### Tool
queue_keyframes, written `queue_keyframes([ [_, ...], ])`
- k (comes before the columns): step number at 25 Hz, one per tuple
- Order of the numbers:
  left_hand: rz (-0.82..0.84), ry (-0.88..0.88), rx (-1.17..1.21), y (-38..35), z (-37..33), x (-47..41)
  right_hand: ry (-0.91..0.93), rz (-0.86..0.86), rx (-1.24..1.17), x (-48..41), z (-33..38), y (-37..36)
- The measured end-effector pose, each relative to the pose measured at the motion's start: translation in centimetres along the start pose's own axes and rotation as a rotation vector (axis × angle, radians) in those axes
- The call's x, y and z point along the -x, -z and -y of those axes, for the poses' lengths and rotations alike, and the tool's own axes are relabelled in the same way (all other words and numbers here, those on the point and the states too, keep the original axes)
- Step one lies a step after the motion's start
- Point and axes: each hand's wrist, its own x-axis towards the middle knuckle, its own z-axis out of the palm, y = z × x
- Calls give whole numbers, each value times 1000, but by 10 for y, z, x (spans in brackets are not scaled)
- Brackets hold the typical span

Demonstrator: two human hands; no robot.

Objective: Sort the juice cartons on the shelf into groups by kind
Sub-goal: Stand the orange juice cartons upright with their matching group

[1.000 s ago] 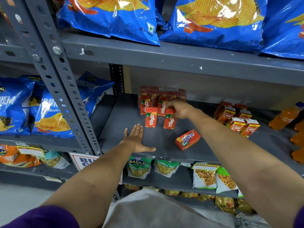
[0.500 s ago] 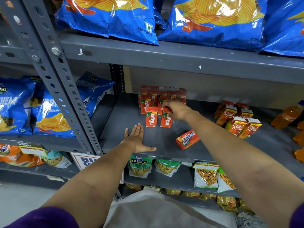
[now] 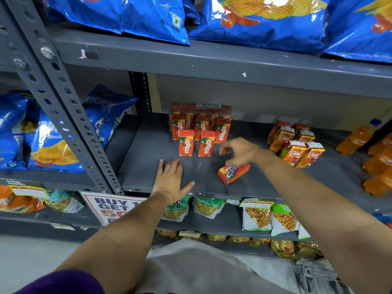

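Rear Maaza cartons (image 3: 200, 115) largely hidden by front rows; count cannot be told. Fallen carton (image 3: 233, 173): label blurred, brand unreadable, top edge covered by right hand (image 3: 240, 152). Promo sign (image 3: 106, 209) cut off by left forearm. Orange bottles (image 3: 379, 164) clipped at right edge.

Taking the shelf (image 3: 148, 166) as reference: the Maaza cartons (image 3: 199, 130) stand at its rear centre, two in front of the rest. Right of them stand the Real cartons (image 3: 297, 145). Between the groups, nearer the front edge, one carton (image 3: 233, 174) lies on its side, beneath your right hand (image 3: 239, 152). Your left hand (image 3: 170, 180) rests flat before the Maaza cartons.
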Motion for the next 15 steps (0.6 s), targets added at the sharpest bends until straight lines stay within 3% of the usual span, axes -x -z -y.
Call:
queue_keyframes([
  [2, -66, -66, -16, -7, -16, 2, 3, 200, 233, 8, -5, -15],
  [5, -72, -105, 67, -8, -36, -6, 26, 152, 360, 14, -12, -29],
  [8, 45, -153, 85, -12, -46, -14, -117, -66, 207, 23, -25, -31],
  [12, 150, -129, 67, -16, -49, -20, -353, -364, -213, 23, -34, -22],
  [15, 174, -111, 67, -15, -51, -22, -358, -488, -348, 16, -21, -9],
])
